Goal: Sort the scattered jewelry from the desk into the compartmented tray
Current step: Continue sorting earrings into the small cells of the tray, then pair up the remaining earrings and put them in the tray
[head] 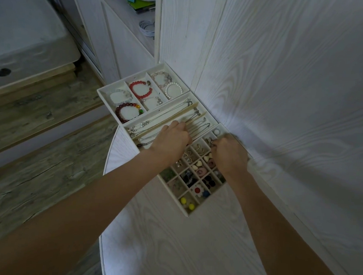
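Overhead, three cream trays sit edge to edge at the corner of a pale wood-grain bench (191, 244), most of the jewelry already sorted by kind. Farthest left, the bracelet tray (107, 90) keeps round beaded loops, among them a red bracelet (140, 90) and a pearl bracelet (174, 90), in roomy compartments that let them lie flat. Beside it, the necklace tray (212, 118) lays thin metal chains (156, 120) lengthwise in long channels, likely to stop tangles; the left hand (172, 140) rests there, its fingers (178, 124) curled on a chain. Rightmost, the grid tray (187, 214) holds small earrings, heart-shaped studs and yellow beads (186, 203) in little square cells. Over its far cells, the right hand (229, 153) pinches something small and metallic, too blurred to name.
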`<state>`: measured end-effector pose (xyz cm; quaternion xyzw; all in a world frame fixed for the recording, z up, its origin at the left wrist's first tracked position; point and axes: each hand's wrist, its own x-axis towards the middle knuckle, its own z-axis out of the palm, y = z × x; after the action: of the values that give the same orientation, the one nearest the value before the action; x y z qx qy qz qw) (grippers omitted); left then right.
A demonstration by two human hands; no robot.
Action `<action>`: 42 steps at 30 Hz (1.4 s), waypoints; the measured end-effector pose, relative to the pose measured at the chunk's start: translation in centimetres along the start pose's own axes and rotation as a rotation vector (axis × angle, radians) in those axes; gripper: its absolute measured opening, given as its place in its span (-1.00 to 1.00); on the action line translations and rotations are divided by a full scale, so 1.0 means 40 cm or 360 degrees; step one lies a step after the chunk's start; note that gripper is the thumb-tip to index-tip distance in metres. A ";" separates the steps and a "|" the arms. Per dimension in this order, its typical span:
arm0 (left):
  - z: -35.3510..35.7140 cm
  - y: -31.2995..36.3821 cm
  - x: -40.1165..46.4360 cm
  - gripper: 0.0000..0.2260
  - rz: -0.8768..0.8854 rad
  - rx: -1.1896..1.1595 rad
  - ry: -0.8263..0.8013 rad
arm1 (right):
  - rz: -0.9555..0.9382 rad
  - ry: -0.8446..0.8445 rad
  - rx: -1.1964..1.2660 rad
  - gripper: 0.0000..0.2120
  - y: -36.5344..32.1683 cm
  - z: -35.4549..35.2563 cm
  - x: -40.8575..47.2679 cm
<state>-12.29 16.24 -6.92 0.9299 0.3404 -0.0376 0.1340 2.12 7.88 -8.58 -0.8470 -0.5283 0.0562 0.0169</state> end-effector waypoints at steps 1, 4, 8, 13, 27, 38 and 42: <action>0.000 0.000 -0.001 -0.67 -0.0001 0.0000 -0.0008 | 0.0005 -0.0017 -0.0007 -0.84 0.001 0.001 0.001; -0.006 0.001 -0.007 -0.67 -0.0005 0.0000 -0.0049 | 0.0027 -0.0028 -0.0016 -0.84 0.003 0.000 0.002; -0.007 -0.001 -0.023 -0.60 -0.0006 0.0006 -0.0137 | 0.0036 0.0046 -0.0084 -0.81 0.004 -0.005 -0.009; -0.021 0.004 -0.052 -0.65 0.0005 0.0058 -0.0172 | 0.0113 -0.0102 -0.0022 -0.76 -0.017 -0.036 -0.023; -0.102 0.115 -0.232 -0.83 0.0006 -0.0169 -0.0063 | 0.0320 -0.0228 0.0686 -0.67 0.078 -0.158 -0.377; 0.126 0.471 -0.508 -0.72 0.0230 -0.0604 -0.0239 | 0.0413 -0.0422 0.0774 -0.55 0.299 -0.053 -0.917; 0.217 0.569 -0.606 -0.66 0.0378 -0.0457 -0.0506 | 0.0401 -0.0526 0.0787 -0.55 0.355 0.004 -1.052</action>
<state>-16.02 -17.93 -6.25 0.9172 0.2052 -0.1187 0.3202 -3.53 -36.12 -6.75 -0.8553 -0.3852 0.3215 0.1291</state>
